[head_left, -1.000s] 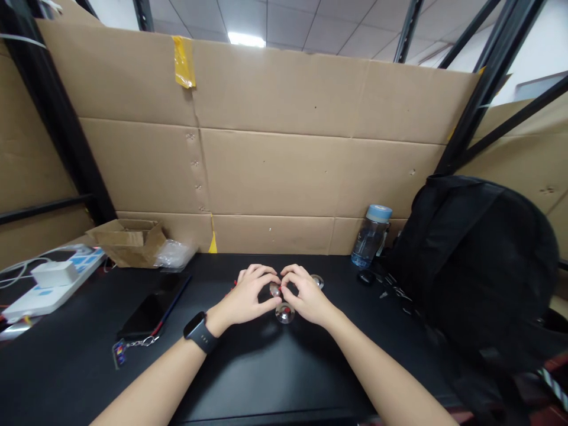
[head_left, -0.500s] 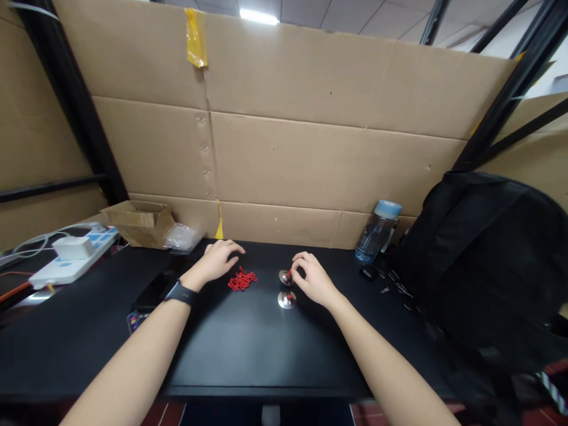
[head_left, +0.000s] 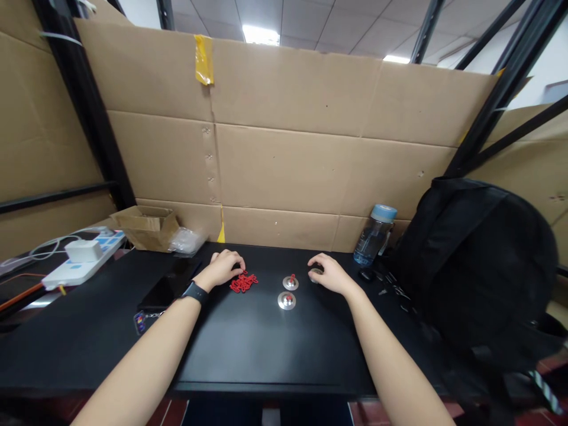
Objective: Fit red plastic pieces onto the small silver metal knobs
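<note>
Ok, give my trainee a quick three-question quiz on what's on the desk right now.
1. True or false: the two metal discs near the middle of the black desk lie apart from both hands.
2. What lies right beside the left hand?
A. water bottle
B. red chain
C. cardboard box
3. Fill in: the right hand rests over a small ____ piece.

Key
1. True.
2. B: the red chain lies just right of its fingers.
3. Metal: a third metal piece shows under its fingers. The water bottle stands farther right.
</note>
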Available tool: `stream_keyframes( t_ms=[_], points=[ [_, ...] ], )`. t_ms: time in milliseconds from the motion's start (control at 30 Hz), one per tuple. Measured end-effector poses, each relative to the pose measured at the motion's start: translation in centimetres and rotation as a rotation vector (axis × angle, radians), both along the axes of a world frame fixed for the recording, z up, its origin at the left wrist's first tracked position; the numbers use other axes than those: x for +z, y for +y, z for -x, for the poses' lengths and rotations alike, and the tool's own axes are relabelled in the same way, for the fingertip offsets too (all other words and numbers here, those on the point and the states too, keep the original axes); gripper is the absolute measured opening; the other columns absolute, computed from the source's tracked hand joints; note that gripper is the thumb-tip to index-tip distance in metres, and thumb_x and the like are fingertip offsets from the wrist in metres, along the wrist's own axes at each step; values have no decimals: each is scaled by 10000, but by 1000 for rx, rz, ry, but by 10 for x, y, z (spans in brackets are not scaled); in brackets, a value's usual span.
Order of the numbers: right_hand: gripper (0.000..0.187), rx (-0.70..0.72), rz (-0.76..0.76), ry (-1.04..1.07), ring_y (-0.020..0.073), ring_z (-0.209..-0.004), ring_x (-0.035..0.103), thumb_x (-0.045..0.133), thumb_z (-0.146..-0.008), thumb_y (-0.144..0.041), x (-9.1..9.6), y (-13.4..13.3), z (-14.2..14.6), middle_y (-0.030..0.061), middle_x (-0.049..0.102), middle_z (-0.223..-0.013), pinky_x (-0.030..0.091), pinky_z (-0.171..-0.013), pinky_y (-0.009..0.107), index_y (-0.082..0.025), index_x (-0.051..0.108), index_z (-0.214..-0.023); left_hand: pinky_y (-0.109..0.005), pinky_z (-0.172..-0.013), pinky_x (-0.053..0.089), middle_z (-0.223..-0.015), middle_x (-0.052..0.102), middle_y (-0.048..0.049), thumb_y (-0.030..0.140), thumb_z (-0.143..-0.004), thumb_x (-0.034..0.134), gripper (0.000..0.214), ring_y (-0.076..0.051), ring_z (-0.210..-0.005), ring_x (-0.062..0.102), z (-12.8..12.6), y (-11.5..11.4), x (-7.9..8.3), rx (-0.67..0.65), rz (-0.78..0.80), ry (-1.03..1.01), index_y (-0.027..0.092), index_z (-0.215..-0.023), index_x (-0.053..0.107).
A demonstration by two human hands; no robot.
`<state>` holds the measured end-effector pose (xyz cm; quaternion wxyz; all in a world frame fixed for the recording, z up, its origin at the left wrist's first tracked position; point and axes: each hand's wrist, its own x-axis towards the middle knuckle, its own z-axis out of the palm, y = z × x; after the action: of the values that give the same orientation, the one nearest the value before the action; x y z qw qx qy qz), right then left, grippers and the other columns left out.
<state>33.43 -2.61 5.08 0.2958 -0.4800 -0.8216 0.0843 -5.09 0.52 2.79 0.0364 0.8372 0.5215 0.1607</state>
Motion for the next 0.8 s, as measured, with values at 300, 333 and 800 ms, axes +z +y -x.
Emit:
stream_keyframes(
  t_ms=[300,333,800],
  points=[
    [444,18,260,2,220,-903,710,806,-700,-209,-10,9,-27,62,769,-993,521,-888,340,-188,728,-1137,-379,-864,348,-1076,695,-43,283,-975,478,160,-264,-1090,565,3,3,-3,94,-25,-41,248,-943,631],
    [428,12,259,-10,222,-902,713,813,-698,-220,-9,9,-27,59,773,-984,521,-886,336,-193,738,-1119,-378,-863,346,-1079,697,-43,295,-987,461,167,-265,-1095,566,2,3,-2,90,-28,-62,249,-958,619],
    [461,12,191,97,218,-962,709,830,-689,-212,5,0,-18,28,773,-1039,509,-902,338,-236,724,-1137,-279,-738,404,-738,705,35,351,-969,539,166,-143,-595,603,-47,-35,32,-116,-125,-348,226,-935,644]
  ],
)
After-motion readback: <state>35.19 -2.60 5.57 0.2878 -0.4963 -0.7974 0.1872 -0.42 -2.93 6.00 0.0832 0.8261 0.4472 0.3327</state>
